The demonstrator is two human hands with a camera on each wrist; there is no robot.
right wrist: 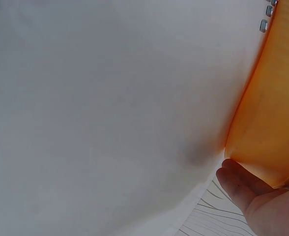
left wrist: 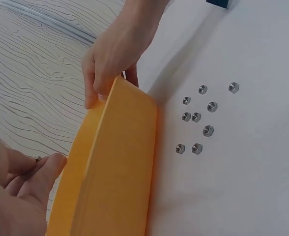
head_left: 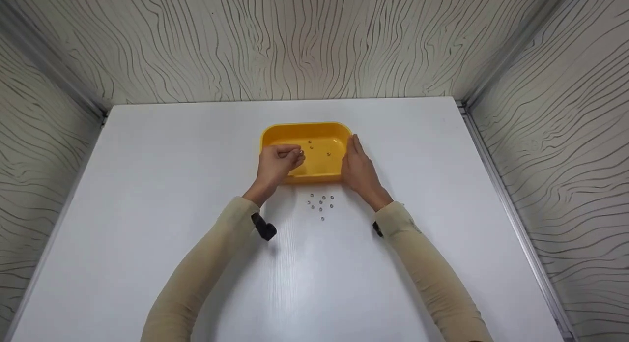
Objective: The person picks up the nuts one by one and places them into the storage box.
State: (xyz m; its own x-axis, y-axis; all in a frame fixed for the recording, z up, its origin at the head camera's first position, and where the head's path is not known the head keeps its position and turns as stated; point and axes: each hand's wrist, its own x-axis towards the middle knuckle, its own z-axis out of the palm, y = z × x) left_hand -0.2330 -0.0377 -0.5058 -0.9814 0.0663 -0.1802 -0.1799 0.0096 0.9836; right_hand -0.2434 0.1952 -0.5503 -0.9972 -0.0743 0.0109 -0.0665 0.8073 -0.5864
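Note:
A yellow plastic tub (head_left: 319,178) stands on the white table with a few small metal nuts (head_left: 328,154) on its floor. My left hand (head_left: 277,165) is over the tub's left part and pinches a hex nut (left wrist: 38,159) between thumb and fingertips. At the opposite end, my right hand (head_left: 361,167) holds the tub's right side by the rim, its fingers (right wrist: 240,182) along the outer wall. Several more hex nuts (left wrist: 196,148) lie loose on the table in front of the tub's near wall.
The white table (head_left: 172,185) meets patterned wall panels (head_left: 304,42) at the back and both sides. Metal rails (head_left: 511,209) run along its side edges. Each wrist wears a black device (head_left: 265,229) near the beige sleeve cuff.

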